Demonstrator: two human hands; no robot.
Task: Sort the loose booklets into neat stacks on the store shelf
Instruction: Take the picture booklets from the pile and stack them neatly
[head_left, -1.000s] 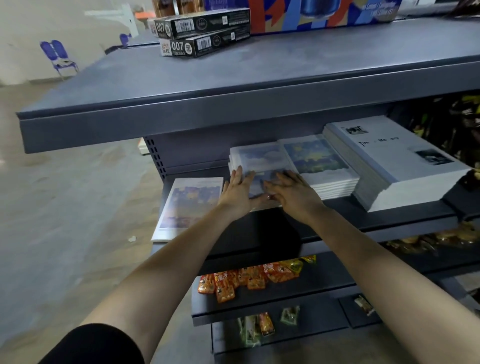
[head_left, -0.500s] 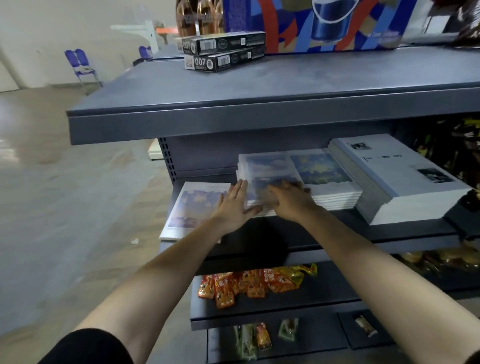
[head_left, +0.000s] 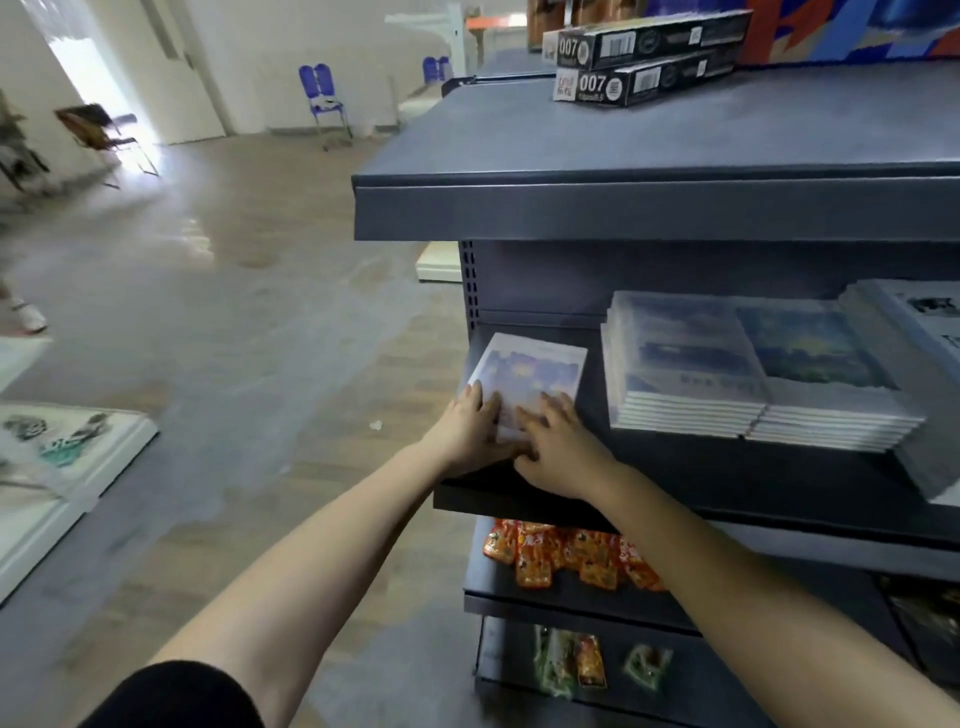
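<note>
Two hands (head_left: 475, 431) (head_left: 562, 448) on one booklet (head_left: 531, 370)

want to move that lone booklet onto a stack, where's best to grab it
Take the lone booklet by its near edge, from the front: it lies flat and thin at the shelf's left end, and the upper shelf overhangs it.
</note>
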